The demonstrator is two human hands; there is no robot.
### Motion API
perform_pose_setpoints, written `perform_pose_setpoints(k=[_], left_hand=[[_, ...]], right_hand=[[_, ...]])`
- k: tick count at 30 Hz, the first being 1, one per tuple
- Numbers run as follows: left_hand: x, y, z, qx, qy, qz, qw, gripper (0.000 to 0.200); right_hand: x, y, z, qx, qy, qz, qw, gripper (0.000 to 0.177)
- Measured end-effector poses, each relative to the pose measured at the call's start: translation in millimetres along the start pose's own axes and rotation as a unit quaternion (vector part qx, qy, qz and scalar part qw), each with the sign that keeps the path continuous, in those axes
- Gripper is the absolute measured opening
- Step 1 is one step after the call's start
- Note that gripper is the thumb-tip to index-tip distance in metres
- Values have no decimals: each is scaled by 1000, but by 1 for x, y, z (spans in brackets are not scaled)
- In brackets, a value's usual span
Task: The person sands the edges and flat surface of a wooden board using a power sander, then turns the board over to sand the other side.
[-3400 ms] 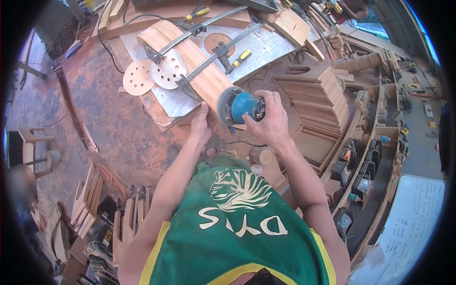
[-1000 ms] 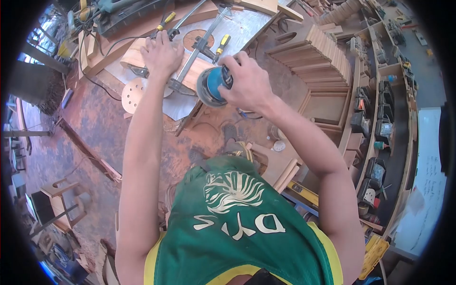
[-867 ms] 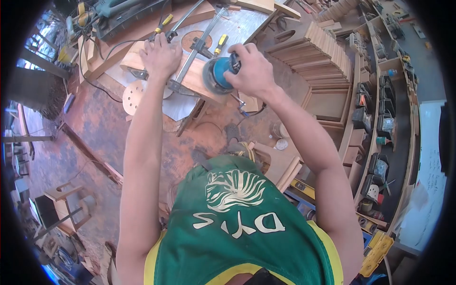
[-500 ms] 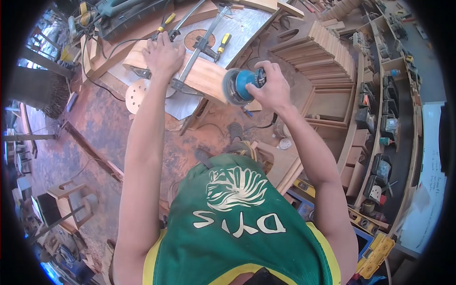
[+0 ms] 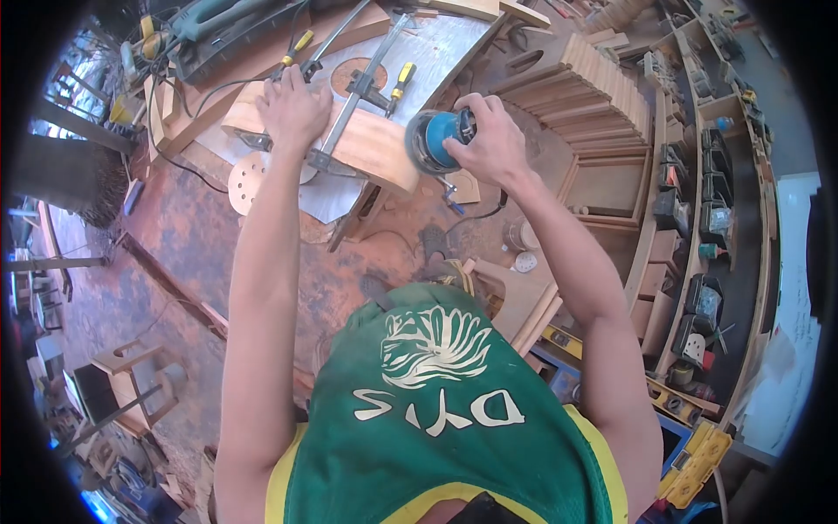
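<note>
A curved wooden board [image 5: 371,148] lies over the workbench edge, held by a bar clamp [image 5: 349,109] across it. My left hand [image 5: 292,109] rests on the board left of the clamp, fingers spread and laid flat. My right hand [image 5: 493,140] grips a blue random orbital sander [image 5: 443,141], its pad against or very near the board's right end; exact contact cannot be made out. A yellow-handled clamp [image 5: 401,83] stands behind the board. A perforated sanding disc [image 5: 248,183] lies at the bench's near left.
The metal-topped workbench [image 5: 445,44] carries wood pieces and a dark cable. Stacked wooden panels [image 5: 576,92] stand at right, beside long shelves [image 5: 690,175] of bins and tools. A wooden stool [image 5: 131,375] is at left. Dust covers the floor [image 5: 183,236].
My right hand has moved the sander a little upward along the board's right end. The left hand stays on the board. The view has shifted slightly.
</note>
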State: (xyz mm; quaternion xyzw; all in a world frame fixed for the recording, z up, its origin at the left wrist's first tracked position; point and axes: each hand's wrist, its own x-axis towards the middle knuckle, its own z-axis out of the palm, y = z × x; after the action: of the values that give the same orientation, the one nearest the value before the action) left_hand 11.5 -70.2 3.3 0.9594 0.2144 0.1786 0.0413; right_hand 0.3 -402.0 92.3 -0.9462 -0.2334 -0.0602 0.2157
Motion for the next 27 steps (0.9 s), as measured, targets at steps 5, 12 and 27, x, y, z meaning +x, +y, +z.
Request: perform_pose_setpoints(k=[5,12,27], left_hand=[[-1,-1,2,-2,7,-1,1000,81],[2,-1,5,-1,22,3,1000,81],[-2,-4,5,7,11,13,1000,80]], right_hand=[[-10,-13,2,11,-14,-45,999,52],[27,-13,3,-4,-14,-42,999,51],[37,-35,6,1,-14,-33,999,54]])
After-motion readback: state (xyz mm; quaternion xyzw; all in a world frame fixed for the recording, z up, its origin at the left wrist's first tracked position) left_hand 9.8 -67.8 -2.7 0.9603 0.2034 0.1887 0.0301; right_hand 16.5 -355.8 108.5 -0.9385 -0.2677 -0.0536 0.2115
